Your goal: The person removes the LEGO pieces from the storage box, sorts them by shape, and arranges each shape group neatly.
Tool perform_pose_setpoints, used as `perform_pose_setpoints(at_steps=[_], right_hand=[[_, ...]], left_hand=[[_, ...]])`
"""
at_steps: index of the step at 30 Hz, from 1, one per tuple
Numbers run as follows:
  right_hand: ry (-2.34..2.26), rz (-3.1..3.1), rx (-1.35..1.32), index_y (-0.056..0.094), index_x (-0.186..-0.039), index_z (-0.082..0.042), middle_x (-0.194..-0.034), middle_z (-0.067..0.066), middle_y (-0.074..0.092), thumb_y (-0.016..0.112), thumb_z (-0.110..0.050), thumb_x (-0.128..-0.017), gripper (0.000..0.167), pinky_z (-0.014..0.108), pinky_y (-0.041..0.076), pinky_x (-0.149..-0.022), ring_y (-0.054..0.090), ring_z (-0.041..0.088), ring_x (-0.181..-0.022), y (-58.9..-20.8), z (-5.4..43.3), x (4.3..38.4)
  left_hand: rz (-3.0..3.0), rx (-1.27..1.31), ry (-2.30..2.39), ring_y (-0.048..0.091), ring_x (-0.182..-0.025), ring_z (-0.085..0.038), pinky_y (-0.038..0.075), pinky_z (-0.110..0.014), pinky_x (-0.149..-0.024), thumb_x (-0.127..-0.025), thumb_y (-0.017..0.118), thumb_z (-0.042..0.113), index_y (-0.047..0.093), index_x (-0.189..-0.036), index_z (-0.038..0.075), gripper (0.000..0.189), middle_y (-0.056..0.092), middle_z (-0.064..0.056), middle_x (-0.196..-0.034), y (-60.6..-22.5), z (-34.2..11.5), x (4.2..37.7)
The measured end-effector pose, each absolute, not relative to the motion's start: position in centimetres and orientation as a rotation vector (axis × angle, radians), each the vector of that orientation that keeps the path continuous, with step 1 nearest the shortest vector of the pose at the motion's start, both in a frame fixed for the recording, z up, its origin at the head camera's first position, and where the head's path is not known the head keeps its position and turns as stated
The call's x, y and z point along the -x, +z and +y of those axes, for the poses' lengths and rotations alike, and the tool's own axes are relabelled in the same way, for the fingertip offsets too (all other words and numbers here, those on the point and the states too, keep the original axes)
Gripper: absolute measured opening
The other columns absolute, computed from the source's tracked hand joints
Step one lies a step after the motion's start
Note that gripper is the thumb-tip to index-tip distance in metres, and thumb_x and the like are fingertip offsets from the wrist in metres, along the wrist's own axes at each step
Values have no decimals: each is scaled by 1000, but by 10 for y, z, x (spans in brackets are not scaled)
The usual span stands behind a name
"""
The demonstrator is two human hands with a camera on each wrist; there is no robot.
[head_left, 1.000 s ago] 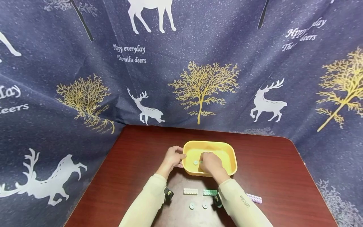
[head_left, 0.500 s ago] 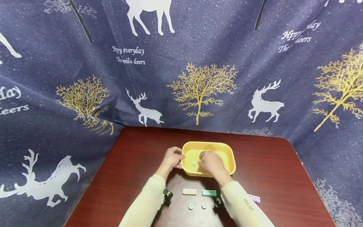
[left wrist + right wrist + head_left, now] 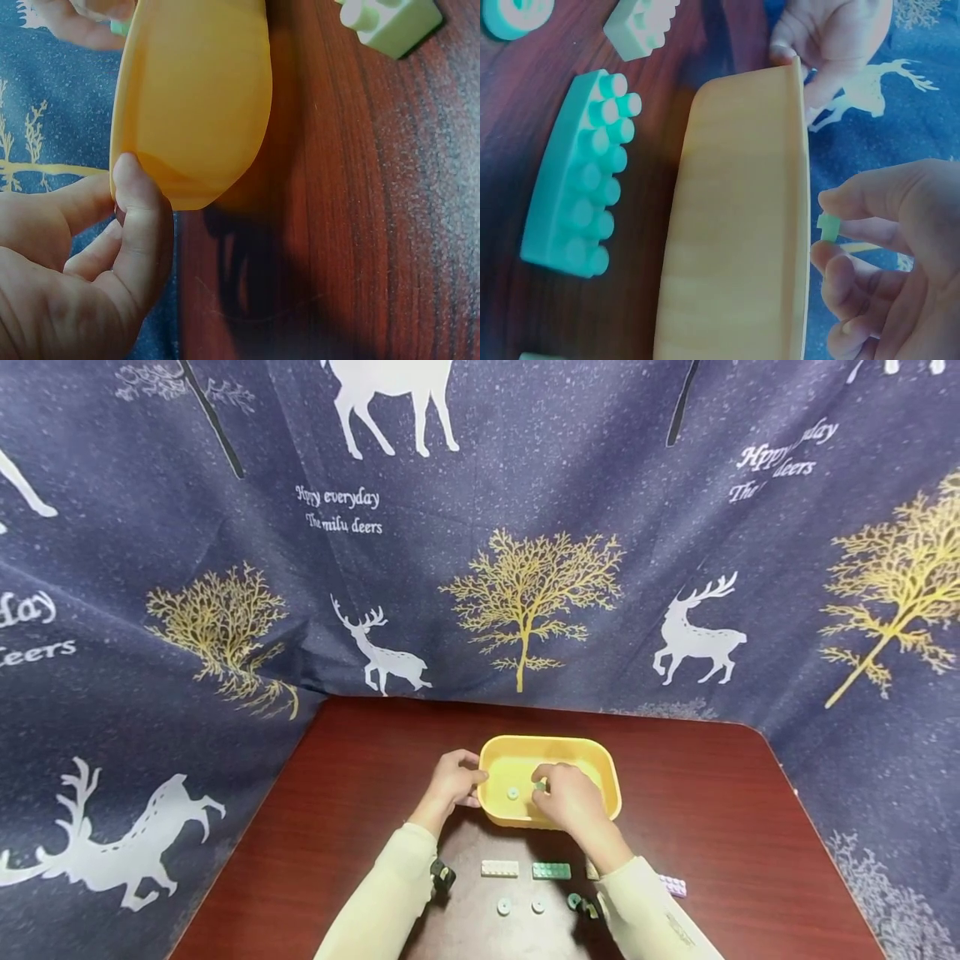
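Observation:
A yellow plastic box (image 3: 611, 777) stands on the table, with a pale green toy wheel (image 3: 513, 793) on its floor. My left hand (image 3: 452, 778) grips the box's left end, its thumb on the rim and the other fingers outside, as the left wrist view shows. Over the box, my right hand (image 3: 573, 797) pinches a small light-green piece (image 3: 827, 226) between thumb and fingertips. Seen edge-on in the right wrist view, its exact kind is unclear. Part of the box floor is hidden behind the right hand.
In front of the box lie a white toy brick (image 3: 500, 868), a green brick (image 3: 551, 871) and several toy wheels, one being a grey-white wheel (image 3: 537, 906). A purple brick (image 3: 673, 885) is partly behind the right sleeve. A patterned cloth (image 3: 480, 610) hangs behind the table.
My right hand has shifted slightly right and risen a little over the box, with the green piece now showing at its fingertips. A beige brick has come out partly from behind the right wrist.

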State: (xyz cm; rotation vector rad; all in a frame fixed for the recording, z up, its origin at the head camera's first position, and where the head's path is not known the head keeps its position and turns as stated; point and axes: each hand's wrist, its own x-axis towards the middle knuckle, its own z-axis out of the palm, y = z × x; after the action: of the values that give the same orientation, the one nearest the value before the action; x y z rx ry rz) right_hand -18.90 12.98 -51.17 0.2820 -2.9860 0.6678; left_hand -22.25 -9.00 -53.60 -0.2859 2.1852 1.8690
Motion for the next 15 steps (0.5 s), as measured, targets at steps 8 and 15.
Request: perform_pose_setpoints(at_steps=[8,15], right_hand=[[710,-2906,-297,77,-97,-19,-82,1,67,73,-19,-79,19,33,49,-56,59,16,-73,-508,147,172],[746,-2921,-238,77,-101,-20,-87,0,68,72,-19,-80,21,36,52,-58,61,16,-77,-506,156,158]], left_hand=[[2169,300,1901,67,-61,-26,63,-30,-48,-91,70,-2,59,-127,-7,39,65,-20,-89,-538,-91,223],[2171,291,1899,65,-59,-22,63,-30,-48,-91,70,-1,59,-127,-6,38,65,-19,-88,-539,-90,221]])
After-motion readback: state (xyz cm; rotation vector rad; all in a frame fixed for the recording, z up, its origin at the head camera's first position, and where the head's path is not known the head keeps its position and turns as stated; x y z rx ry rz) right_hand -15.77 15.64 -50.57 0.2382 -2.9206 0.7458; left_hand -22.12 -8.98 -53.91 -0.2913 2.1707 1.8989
